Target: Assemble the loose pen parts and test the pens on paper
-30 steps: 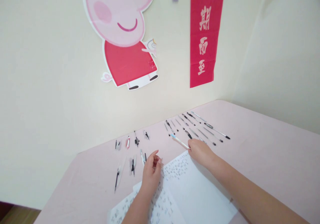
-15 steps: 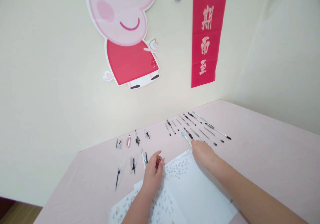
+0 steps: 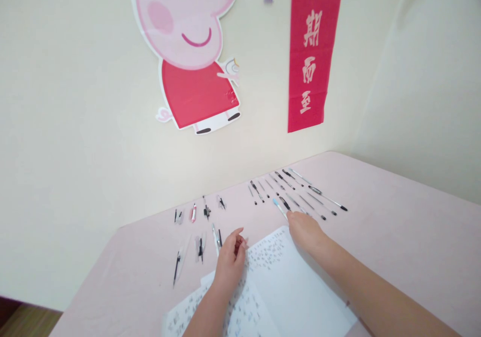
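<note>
My left hand (image 3: 232,254) rests on the handwritten paper sheets (image 3: 300,272), its fingers loosely curled and apart, with nothing visible in them. Just left of it lie a compass (image 3: 215,235) and a dark thin piece beside it. At the top edge of the sheets, my right hand (image 3: 305,229) is closed on the lower end of a pen with a light blue end (image 3: 278,207); its fingertips are mostly hidden behind the hand. A black-grip pen (image 3: 284,203) lies right beside that one, partly covered by the hand.
Several pens and refills (image 3: 293,179) lie in slanted rows at the back right. To the left are several compasses (image 3: 201,248) with clear wrappers, and a pink-and-white item (image 3: 193,212). The pink tabletop (image 3: 131,272) meets a wall bearing a cartoon pig cutout (image 3: 199,91) and red banner (image 3: 310,76).
Both hands stay nearly where they were; the view has shifted very slightly. No object has visibly moved.
</note>
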The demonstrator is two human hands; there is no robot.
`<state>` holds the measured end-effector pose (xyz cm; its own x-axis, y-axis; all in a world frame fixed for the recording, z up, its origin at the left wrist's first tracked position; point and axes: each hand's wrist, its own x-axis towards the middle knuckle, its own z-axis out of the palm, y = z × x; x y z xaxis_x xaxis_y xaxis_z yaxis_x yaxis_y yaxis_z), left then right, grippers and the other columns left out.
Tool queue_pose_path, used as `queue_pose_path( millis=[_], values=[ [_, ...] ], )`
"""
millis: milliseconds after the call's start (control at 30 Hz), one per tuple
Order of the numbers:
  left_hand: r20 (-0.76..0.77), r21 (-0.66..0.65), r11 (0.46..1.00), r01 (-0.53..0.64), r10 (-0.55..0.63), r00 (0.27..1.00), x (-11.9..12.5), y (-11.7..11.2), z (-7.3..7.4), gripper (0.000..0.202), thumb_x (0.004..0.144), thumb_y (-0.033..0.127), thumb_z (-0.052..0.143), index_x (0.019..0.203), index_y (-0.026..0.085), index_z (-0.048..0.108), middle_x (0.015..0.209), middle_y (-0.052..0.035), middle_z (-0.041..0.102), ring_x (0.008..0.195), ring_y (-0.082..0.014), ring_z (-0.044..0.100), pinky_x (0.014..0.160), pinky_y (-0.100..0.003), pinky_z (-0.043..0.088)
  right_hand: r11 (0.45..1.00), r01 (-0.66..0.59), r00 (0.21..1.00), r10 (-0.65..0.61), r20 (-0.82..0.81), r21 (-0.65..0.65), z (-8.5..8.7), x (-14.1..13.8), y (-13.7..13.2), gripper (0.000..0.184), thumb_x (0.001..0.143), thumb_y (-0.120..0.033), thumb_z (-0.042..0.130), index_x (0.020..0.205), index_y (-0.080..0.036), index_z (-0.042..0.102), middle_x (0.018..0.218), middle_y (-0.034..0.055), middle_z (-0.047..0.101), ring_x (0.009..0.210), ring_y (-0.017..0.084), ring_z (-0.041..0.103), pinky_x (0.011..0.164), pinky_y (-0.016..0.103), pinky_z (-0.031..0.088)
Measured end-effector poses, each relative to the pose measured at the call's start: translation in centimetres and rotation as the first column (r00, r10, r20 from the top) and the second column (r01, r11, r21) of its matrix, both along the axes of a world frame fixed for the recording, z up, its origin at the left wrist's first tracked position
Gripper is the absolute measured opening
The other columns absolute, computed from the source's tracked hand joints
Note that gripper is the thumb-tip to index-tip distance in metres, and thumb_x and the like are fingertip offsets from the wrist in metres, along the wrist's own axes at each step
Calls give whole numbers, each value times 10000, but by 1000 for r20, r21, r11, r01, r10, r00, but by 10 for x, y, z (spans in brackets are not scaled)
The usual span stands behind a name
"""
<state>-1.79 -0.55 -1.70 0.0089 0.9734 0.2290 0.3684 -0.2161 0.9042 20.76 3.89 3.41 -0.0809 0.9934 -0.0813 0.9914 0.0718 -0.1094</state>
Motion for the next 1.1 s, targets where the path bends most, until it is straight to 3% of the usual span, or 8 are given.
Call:
queue_pose_path(
  millis=[300, 500, 600, 1100],
  values=[
    [-8, 0, 1000, -13, 13, 1000, 0, -1, 1, 340, 786, 283, 492, 1110, 190, 544, 841, -43, 602, 736, -157, 563, 708, -307, 440, 998, -18, 1000, 17, 2, 57, 8, -6, -4, 192, 801, -100, 474, 953, -109, 590, 905, 150, 641, 811, 257, 631, 615, 296, 423],
    [-54, 15, 1000, -8, 9, 999, 0, 0, -3, 334, 794, 280, 482, 1109, 191, 546, 862, -54, 607, 739, -161, 565, 717, -317, 447, 954, -282, 949, 293, -118, 102, 6, -17, -11, 123, 803, -152, 499, 866, -159, 604, 936, 85, 604, 879, 201, 583, 709, 261, 391],
    [-76, 19, 1000, 5, -3, 997, 0, -1, -1, 326, 798, 272, 474, 1104, 191, 550, 877, -59, 612, 751, -163, 569, 727, -320, 447, 929, -352, 918, 366, -150, 112, 2, -22, -14, 117, 811, -161, 495, 835, -161, 609, 939, 80, 587, 890, 190, 562, 731, 256, 379],
    [-339, 76, 984, 161, -126, 932, 4, -8, 14, 214, 820, 226, 444, 934, 204, 624, 858, -73, 626, 832, -204, 566, 777, -351, 431, 941, -319, 924, 335, -185, 110, -8, -27, -17, 153, 850, -170, 432, 892, -147, 577, 957, 89, 561, 864, 170, 539, 711, 245, 359]
  ],
)
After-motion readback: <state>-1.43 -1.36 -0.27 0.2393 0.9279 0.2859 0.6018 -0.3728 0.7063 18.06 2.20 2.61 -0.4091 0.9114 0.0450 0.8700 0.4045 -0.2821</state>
